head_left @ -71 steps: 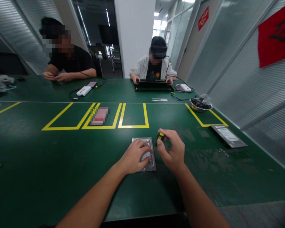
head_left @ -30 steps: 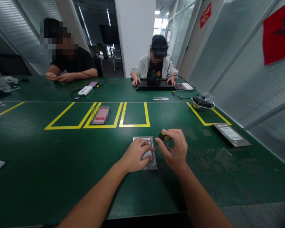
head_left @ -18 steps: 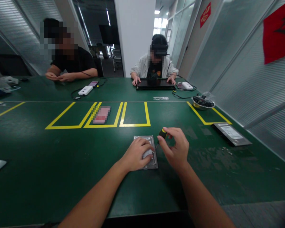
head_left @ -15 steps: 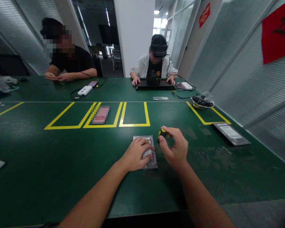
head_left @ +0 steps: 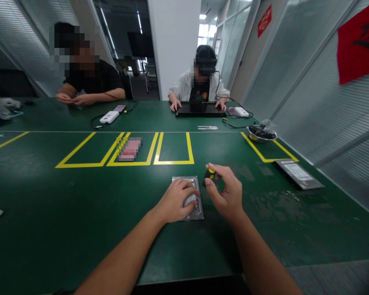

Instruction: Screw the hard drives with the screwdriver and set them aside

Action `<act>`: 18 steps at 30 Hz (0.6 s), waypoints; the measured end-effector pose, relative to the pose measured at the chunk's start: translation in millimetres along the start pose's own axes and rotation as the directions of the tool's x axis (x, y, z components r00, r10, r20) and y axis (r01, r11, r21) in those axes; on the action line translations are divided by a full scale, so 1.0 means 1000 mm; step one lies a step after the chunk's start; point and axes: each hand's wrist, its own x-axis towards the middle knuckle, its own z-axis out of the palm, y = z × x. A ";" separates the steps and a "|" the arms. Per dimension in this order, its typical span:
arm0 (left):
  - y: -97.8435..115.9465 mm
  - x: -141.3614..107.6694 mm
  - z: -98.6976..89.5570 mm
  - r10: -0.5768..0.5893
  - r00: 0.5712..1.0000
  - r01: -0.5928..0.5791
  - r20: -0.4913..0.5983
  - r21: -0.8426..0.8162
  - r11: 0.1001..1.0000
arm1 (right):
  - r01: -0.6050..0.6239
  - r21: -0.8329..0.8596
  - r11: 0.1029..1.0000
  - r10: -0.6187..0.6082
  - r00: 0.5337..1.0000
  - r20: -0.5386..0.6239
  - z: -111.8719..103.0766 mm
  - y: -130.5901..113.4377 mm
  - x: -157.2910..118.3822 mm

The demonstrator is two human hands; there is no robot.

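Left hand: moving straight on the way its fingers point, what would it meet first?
Probably the screwdriver in the right hand; its shaft looks close to the left hand, though depth is unclear.

Green desk [head_left: 80, 241] spans the frame, yellow tape outlines [head_left: 172, 162] on top. Pale column [head_left: 175, 45] upper centre, dark doorway [head_left: 129, 24] left of it. Slatted blinds [head_left: 347, 123] behind glass at right, more upper left. Red banner [head_left: 359, 49] upper right. Bright window [head_left: 206, 33] top centre. Grey floor [head_left: 341, 276] lower right. Black chair [head_left: 10, 84] left edge.
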 end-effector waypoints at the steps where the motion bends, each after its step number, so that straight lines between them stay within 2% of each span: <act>1: 0.000 0.000 0.000 0.001 1.000 -0.001 -0.001 0.000 1.000 | -0.001 -0.003 1.000 0.001 1.000 -0.004 0.000 0.000 0.000; 6: -0.001 0.000 0.001 -0.003 1.000 0.003 -0.001 -0.007 1.000 | 0.000 -0.040 0.999 -0.001 0.999 -0.040 0.001 0.002 -0.001; 18: -0.002 0.001 0.001 -0.003 1.000 0.003 0.008 -0.010 1.000 | 0.049 0.001 0.999 -0.049 0.999 -0.021 0.004 0.001 -0.002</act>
